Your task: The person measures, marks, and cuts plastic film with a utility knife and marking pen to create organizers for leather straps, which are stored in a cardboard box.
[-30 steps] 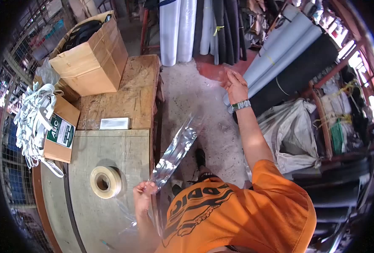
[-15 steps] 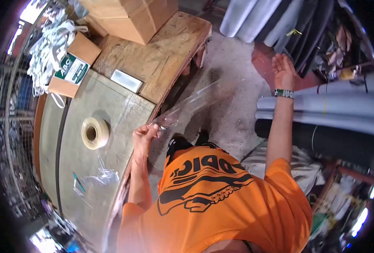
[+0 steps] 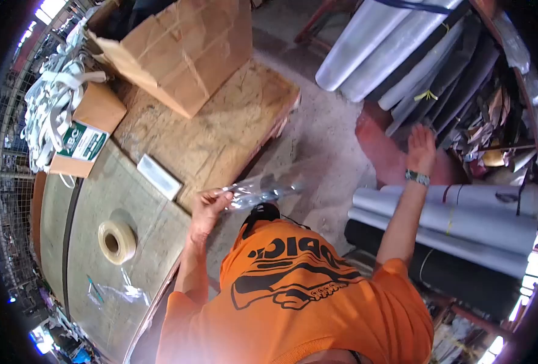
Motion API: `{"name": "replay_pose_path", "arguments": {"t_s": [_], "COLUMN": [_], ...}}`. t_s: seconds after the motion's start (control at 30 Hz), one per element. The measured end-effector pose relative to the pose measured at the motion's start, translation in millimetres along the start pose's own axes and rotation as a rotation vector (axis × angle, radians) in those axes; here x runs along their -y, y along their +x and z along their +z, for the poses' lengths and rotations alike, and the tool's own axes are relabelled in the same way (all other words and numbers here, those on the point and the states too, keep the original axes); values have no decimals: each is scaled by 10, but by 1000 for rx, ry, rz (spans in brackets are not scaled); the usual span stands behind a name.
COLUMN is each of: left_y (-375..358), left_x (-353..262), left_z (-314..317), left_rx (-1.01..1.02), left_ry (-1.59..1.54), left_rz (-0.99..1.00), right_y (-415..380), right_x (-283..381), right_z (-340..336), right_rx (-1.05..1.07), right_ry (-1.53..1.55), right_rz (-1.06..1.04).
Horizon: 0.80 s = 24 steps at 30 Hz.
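Observation:
My left hand (image 3: 206,212) is closed in a pinch on the end of a clear plastic strip (image 3: 272,193), beside the table edge. The strip stretches out over the floor to the right, its far end blurred. My right hand (image 3: 422,151) is held out on the other side, palm showing and fingers straight, with nothing in it. Near my left hand a pale rectangular block (image 3: 159,177) lies on the table (image 3: 159,227). A roll of tape (image 3: 105,235) rests farther left, with crumpled clear plastic (image 3: 132,292) and a thin green item (image 3: 96,290) below it.
A large cardboard box (image 3: 190,57) stands on the wooden tabletop. A smaller carton (image 3: 99,109) holds white straps (image 3: 53,100). Grey rolls (image 3: 445,209) and a black roll (image 3: 439,267) lie at right; more rolls (image 3: 372,48) lean at the upper right.
My view has shifted, so the table things sit lower and farther left. My left hand still pinches the plastic strip, which now spreads wider. My right hand stays outstretched.

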<state>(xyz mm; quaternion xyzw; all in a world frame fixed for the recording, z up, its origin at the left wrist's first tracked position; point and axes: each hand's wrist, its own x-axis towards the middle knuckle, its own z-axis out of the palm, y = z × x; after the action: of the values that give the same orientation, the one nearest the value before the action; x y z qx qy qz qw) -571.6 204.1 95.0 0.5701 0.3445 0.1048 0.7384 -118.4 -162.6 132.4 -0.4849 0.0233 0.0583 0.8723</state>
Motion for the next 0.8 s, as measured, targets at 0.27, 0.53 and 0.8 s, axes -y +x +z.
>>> {"name": "replay_pose_path", "arguments": {"t_s": [0.27, 0.53, 0.8], "left_y": [1488, 2677, 3493], "left_x": [-689, -855, -597], "left_z": [755, 1235, 2040], "left_rx": [307, 304, 84], "left_ry": [63, 300, 758], "left_rz": [14, 91, -5], "right_y": [1035, 2512, 4373], "right_x": [651, 773, 183], "right_z": [-270, 79, 1442], "right_rx": [-106, 115, 408], "right_ry": [-161, -16, -67], "right_rz": [-322, -190, -50]}}
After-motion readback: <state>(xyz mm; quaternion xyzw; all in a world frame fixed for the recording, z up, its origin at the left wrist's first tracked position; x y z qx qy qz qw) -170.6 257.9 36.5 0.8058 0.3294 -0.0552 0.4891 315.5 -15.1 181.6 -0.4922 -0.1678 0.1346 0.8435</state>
